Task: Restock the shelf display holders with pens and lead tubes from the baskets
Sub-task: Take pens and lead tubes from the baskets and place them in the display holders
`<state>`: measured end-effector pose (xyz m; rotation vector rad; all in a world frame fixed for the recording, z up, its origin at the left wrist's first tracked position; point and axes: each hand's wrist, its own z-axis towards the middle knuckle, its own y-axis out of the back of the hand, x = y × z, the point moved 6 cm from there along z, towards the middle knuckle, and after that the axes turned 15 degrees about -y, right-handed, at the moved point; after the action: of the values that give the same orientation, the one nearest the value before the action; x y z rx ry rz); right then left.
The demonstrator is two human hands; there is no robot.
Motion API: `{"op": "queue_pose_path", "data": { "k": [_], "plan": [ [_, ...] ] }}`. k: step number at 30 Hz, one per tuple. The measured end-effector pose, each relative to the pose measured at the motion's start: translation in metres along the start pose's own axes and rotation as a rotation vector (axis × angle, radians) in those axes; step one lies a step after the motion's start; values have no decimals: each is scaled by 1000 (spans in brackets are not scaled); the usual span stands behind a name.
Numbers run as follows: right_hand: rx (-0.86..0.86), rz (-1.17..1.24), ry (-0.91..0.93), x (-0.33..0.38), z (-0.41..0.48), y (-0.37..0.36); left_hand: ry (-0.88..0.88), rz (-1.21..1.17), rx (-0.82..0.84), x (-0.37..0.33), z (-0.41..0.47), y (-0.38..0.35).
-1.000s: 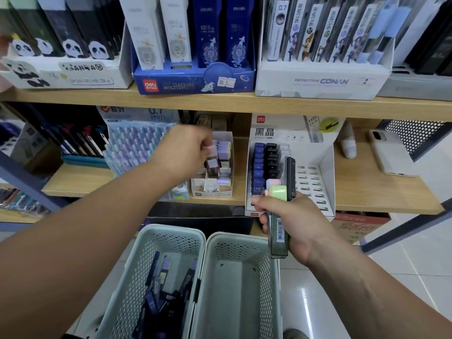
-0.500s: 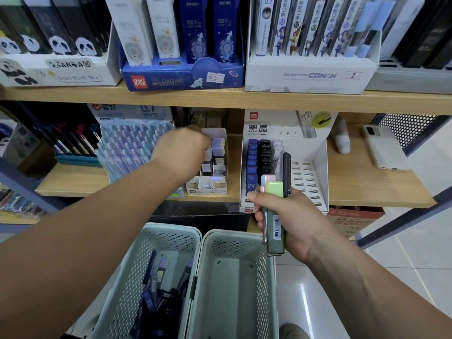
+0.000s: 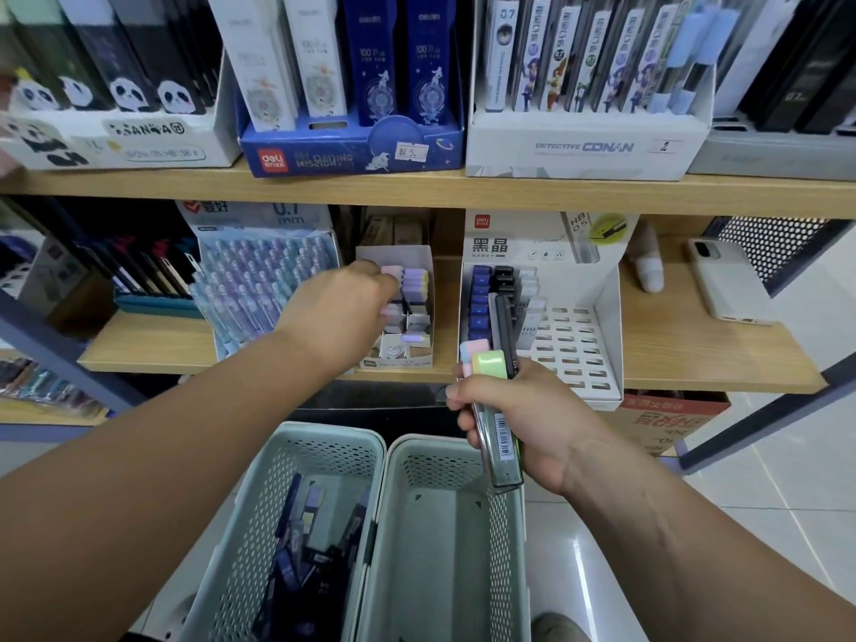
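1. Two pale green baskets stand nearest, side by side and touching. The left basket (image 3: 241,549) holds dark pens and lead tubes (image 3: 301,563), and the right basket (image 3: 502,525) sits under the right hand.
2. Above its far rim, the right hand (image 3: 532,419) is wrapped firmly round a bundle of lead tubes (image 3: 498,437), pastel caps up.
3. Farther on, the left hand (image 3: 338,312) reaches into the small white holder (image 3: 419,359) on the lower shelf (image 3: 153,345). Its fingers are hidden among pastel-capped tubes (image 3: 414,276); whether they grasp one I cannot tell.
4. Just right of it, a slotted display holder (image 3: 602,363) carries blue and black tubes (image 3: 481,298).
5. Well right lies a phone (image 3: 722,280).
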<state>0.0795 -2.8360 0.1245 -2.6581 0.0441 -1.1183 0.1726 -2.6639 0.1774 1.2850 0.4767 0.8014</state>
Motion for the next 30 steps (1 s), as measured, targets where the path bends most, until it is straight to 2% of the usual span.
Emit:
{"op": "queue_pose_path", "data": {
  "k": [9, 11, 13, 15, 17, 19, 21, 24, 30],
  "plan": [
    [10, 4, -16, 0, -2, -7, 50, -99, 78, -6, -16, -4],
    [24, -15, -23, -1, -3, -8, 66, -145, 10, -8, -19, 2],
    [43, -45, -33, -1, -3, -10, 102, -307, -141, -14, -19, 13],
    [68, -69, -42, -2, -4, -13, 229, -705, -209, -22, -17, 16],
    [96, -79, -40, -1, -5, -16, 363, -1165, -107, -38, -17, 4],
    [134, -100, -18, 2, -7, -18, 400, -1384, 38, -56, -19, -5],
    [167, -117, 3, 3, -8, -20, 397, -1495, 65, -63, -21, -9],
    [168, -109, 6, 3, -9, -19, 416, -1538, 14, -61, -23, -13],
    [32, 80, -21, 2, -5, -6, 528, -1589, -138, -54, -27, -12]
  ]
}}
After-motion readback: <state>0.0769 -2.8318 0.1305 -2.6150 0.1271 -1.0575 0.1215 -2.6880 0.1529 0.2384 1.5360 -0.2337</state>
